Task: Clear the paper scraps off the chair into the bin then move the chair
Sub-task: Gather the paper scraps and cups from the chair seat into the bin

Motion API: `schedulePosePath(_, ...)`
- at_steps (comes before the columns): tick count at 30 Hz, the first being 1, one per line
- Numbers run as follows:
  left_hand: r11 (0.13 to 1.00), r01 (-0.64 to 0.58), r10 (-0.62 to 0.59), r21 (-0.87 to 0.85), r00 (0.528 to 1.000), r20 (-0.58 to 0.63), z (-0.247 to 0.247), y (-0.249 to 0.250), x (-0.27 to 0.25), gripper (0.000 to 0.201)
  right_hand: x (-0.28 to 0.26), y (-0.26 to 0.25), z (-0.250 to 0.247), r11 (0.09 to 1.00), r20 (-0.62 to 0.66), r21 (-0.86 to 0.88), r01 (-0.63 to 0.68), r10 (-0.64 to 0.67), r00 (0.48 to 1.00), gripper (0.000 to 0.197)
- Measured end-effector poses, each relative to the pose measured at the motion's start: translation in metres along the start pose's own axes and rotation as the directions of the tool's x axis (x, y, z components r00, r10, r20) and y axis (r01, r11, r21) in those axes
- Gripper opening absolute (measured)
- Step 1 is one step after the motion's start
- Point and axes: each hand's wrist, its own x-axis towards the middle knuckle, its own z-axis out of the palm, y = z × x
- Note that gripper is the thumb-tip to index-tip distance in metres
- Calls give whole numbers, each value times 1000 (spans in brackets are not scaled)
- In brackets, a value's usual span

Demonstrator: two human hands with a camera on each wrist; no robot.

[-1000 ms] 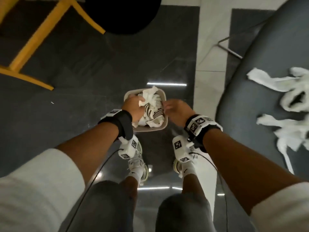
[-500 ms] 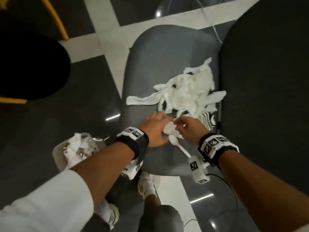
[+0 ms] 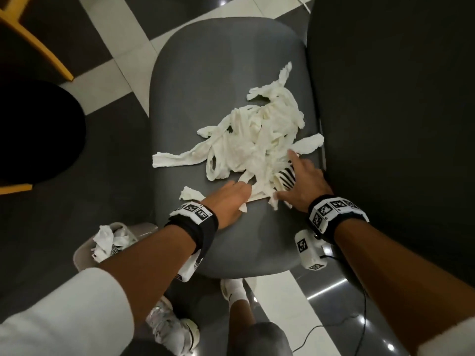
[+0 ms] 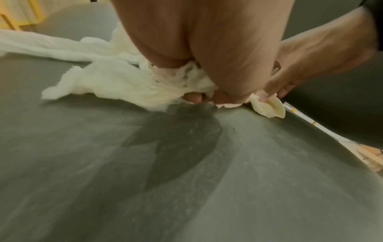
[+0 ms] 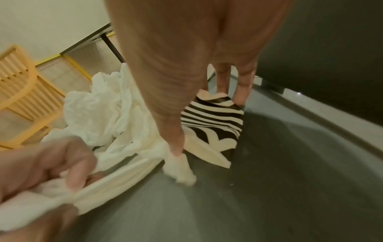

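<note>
Plainly the clearing is only partway through. The left hand's fingers (image 5: 68, 165) are curled round a white strip at the near edge of the paper scraps (image 3: 246, 142), pinching it tight. The right hand's fingers (image 5: 242, 91) are spread wide and straight, pressing down on a black-and-white striped scrap (image 5: 211, 121) at the right side of the heap, thumb on a small white piece; they hold nothing yet.

Further out, the left hand (image 3: 228, 201) lies low over the seat, palm down, wrist band just behind it. The right hand (image 3: 300, 183) reaches in from beside the dark chair back. Both forearms angle forward and down from white sleeves.

Most scraps lie in a loose tangle across the middle of the grey chair (image 3: 205, 73). The bin (image 3: 82, 253) stands on the floor at the chair's near left corner, already holding crumpled paper.

Next, I reckon, both hands must rake the heap together, close round a bundle, and carry it left and down. Loose strips may trail off.
</note>
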Motion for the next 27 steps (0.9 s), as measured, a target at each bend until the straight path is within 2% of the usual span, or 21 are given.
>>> schedulePosePath(4, 971, 123, -139, -208, 988, -67, -7, -10, -26, 64, -3, -21, 11, 973, 29, -221, 63, -58, 998, 79)
schedulePosePath(5, 965, 141, -162, -221, 984, -79, -7, -12, -32, 63, -7, -27, 15, 960, 34, -266, 85, -78, 996, 74)
schedulePosePath(7, 970, 146, -167, -197, 981, -97, -4, -19, -42, 40, -18, -39, 22, 943, 48, -310, 121, -112, 993, 68)
schedulePosePath(10, 979, 122, -148, -160, 976, -157, 1, -28, -60, 11, -35, -52, 28, 945, 58, -282, 165, -154, 986, 55)
schedulePosePath(12, 974, 105, -149, -199, 964, -220, 5, -30, -69, 12, -44, -60, 28, 950, 86, -216, 227, -213, 973, 53)
schedulePosePath(16, 904, 100, -213, -415, 949, -235, 2, -23, -80, 50, -56, -77, 21, 940, 163, 30, 340, -340, 926, 48)
schedulePosePath(19, 852, 82, -207, -518, 960, -189, -6, -16, -88, 74, -60, -89, 16, 930, 117, 125, 346, -360, 926, 68)
schedulePosePath(21, 823, 82, -204, -563, 966, -157, -8, -13, -92, 72, -57, -99, 10, 925, 62, 110, 364, -372, 926, 73)
schedulePosePath(23, 755, 99, -235, -648, 964, -127, -10, -9, -92, 65, -53, -109, 7, 921, 11, 39, 388, -389, 921, 72)
schedulePosePath(24, 685, 103, -266, -721, 957, -115, -11, -8, -91, 65, -51, -113, 7, 919, 3, 28, 392, -393, 920, 71)
schedulePosePath(26, 521, 87, -350, -849, 929, -119, -15, -8, -88, 60, -46, -118, 13, 919, 52, 95, 383, -389, 920, 71)
schedulePosePath(27, 478, 76, -388, -875, 912, -133, -18, -11, -86, 57, -44, -120, 16, 918, 94, 148, 368, -384, 919, 74)
